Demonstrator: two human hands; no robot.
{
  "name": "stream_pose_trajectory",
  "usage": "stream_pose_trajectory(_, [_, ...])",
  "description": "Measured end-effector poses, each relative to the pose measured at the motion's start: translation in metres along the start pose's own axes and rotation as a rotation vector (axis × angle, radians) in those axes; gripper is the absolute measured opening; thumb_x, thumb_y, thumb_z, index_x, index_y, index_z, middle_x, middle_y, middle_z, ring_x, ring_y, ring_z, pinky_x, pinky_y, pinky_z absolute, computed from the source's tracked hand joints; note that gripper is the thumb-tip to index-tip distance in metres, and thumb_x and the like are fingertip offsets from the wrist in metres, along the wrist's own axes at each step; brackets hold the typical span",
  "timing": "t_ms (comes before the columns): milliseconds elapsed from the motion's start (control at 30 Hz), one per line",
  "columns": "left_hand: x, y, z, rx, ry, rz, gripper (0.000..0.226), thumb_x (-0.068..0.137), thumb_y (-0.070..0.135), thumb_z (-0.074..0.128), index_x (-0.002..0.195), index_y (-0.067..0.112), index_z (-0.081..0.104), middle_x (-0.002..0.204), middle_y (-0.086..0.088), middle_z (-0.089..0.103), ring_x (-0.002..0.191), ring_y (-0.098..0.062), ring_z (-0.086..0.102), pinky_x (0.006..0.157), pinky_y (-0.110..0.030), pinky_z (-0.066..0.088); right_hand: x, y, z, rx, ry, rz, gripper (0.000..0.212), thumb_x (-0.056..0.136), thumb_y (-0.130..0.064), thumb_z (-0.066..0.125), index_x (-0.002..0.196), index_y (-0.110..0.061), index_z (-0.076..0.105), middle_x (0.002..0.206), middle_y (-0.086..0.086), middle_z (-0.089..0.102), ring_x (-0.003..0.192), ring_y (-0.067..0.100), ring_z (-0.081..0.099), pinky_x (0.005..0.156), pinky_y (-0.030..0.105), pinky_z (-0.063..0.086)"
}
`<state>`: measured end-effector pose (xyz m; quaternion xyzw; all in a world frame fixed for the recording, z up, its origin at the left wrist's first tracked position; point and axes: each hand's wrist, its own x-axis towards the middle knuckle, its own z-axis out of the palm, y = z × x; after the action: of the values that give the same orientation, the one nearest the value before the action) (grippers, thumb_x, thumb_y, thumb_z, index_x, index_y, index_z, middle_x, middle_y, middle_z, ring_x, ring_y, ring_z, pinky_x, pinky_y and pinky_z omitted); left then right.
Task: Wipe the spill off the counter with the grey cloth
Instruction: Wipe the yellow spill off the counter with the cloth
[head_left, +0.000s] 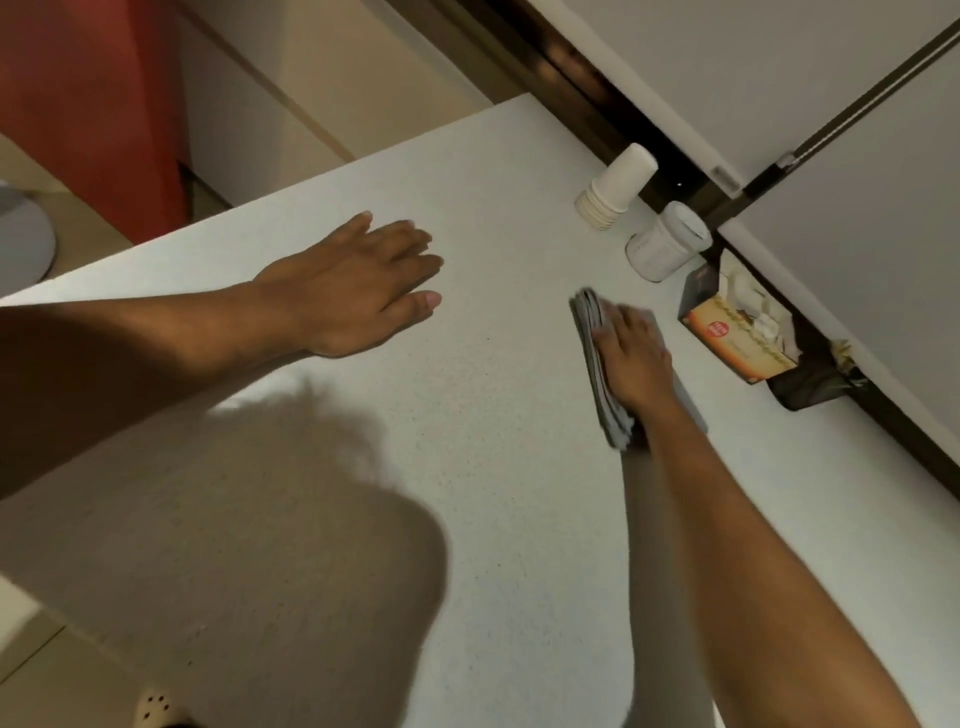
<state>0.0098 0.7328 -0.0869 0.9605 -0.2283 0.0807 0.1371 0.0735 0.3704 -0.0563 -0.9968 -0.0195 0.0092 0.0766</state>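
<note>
A folded grey cloth (592, 358) lies flat on the white speckled counter (493, 493), right of centre. My right hand (631, 358) presses flat on top of it, fingers together and pointing away from me. My left hand (358, 286) rests palm down on the bare counter further left, fingers spread slightly, holding nothing. I cannot make out any spill on the counter surface. A large shadow covers the near left part of the counter.
Along the back right edge stand a stack of white paper cups (615, 189), a white lidded jar (667, 241) and an open box of sachets (737, 319). A dark holder (810, 387) sits beside the box. Cabinet doors (857, 208) rise behind. The counter's left edge drops to the floor.
</note>
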Motion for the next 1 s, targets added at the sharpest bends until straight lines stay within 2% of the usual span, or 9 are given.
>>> stream_pose_trajectory(100, [0.002, -0.001, 0.0, -0.008, -0.013, -0.022, 0.07, 0.111, 0.056, 0.011, 0.164, 0.015, 0.032, 0.172, -0.012, 0.031, 0.163, -0.028, 0.02, 0.132, -0.054, 0.013, 0.031, -0.033, 0.009, -0.003, -0.036, -0.118, 0.055, 0.111, -0.039, 0.026, 0.165, -0.03, 0.026, 0.171, 0.004, 0.029, 0.156, 0.027, 0.025, 0.125, 0.059, 0.018])
stream_pose_trajectory(200, [0.001, -0.002, 0.0, -0.019, -0.004, -0.037, 0.068, 0.112, 0.052, 0.011, 0.164, 0.013, 0.033, 0.171, -0.012, 0.032, 0.162, -0.028, 0.022, 0.132, -0.055, 0.013, 0.011, -0.058, 0.018, 0.008, -0.112, -0.253, 0.055, 0.113, -0.04, 0.026, 0.167, -0.032, 0.02, 0.175, 0.001, 0.017, 0.161, 0.027, 0.013, 0.128, 0.058, 0.009])
stream_pose_trajectory(333, [0.0, -0.002, -0.001, -0.031, 0.007, -0.027, 0.068, 0.112, 0.052, 0.009, 0.161, 0.013, 0.035, 0.168, -0.014, 0.037, 0.159, -0.03, 0.027, 0.13, -0.057, 0.016, -0.081, -0.097, 0.027, -0.019, -0.122, -0.399, 0.053, 0.113, -0.041, 0.028, 0.165, -0.038, 0.022, 0.176, -0.001, 0.017, 0.162, 0.026, 0.008, 0.129, 0.056, 0.005])
stream_pose_trajectory(467, [-0.001, -0.001, -0.001, 0.009, 0.028, 0.011, 0.065, 0.113, 0.05, 0.01, 0.153, 0.011, 0.042, 0.158, -0.013, 0.046, 0.151, -0.028, 0.035, 0.124, -0.058, 0.024, -0.2, -0.129, 0.034, 0.014, -0.19, -0.543, 0.055, 0.111, -0.056, 0.018, 0.165, -0.045, 0.013, 0.176, -0.006, 0.013, 0.163, 0.02, -0.004, 0.129, 0.055, -0.007])
stream_pose_trajectory(600, [-0.004, -0.001, 0.003, -0.013, 0.028, -0.003, 0.072, 0.112, 0.054, 0.007, 0.159, 0.011, 0.039, 0.165, -0.014, 0.041, 0.156, -0.028, 0.031, 0.13, -0.055, 0.016, -0.264, -0.138, 0.041, 0.052, -0.189, -0.507, 0.051, 0.111, -0.06, 0.022, 0.161, -0.056, 0.014, 0.173, -0.02, 0.015, 0.161, 0.009, -0.011, 0.127, 0.045, -0.015])
stream_pose_trajectory(733, [-0.004, -0.001, 0.003, -0.013, 0.048, -0.004, 0.069, 0.113, 0.052, 0.011, 0.159, 0.009, 0.04, 0.165, -0.014, 0.042, 0.156, -0.028, 0.031, 0.13, -0.054, 0.016, -0.221, -0.121, 0.037, 0.039, -0.15, -0.489, 0.054, 0.11, -0.059, 0.029, 0.162, -0.05, 0.019, 0.174, -0.014, 0.017, 0.163, 0.014, -0.001, 0.129, 0.048, -0.007])
stream_pose_trajectory(900, [-0.003, -0.001, 0.001, -0.035, 0.048, -0.024, 0.065, 0.114, 0.049, 0.014, 0.159, 0.01, 0.038, 0.165, -0.011, 0.041, 0.157, -0.026, 0.03, 0.132, -0.052, 0.011, -0.062, -0.073, 0.018, 0.034, -0.053, -0.207, 0.053, 0.113, -0.042, 0.03, 0.165, -0.03, 0.029, 0.172, 0.004, 0.027, 0.159, 0.027, 0.021, 0.129, 0.049, 0.013])
stream_pose_trajectory(1000, [0.0, -0.001, -0.001, -0.039, 0.008, -0.006, 0.066, 0.114, 0.049, 0.014, 0.161, 0.009, 0.037, 0.166, -0.011, 0.039, 0.159, -0.025, 0.028, 0.133, -0.054, 0.01, 0.018, -0.065, 0.012, 0.046, -0.026, -0.035, 0.055, 0.112, -0.042, 0.024, 0.164, -0.026, 0.029, 0.17, 0.007, 0.03, 0.156, 0.03, 0.026, 0.125, 0.058, 0.018])
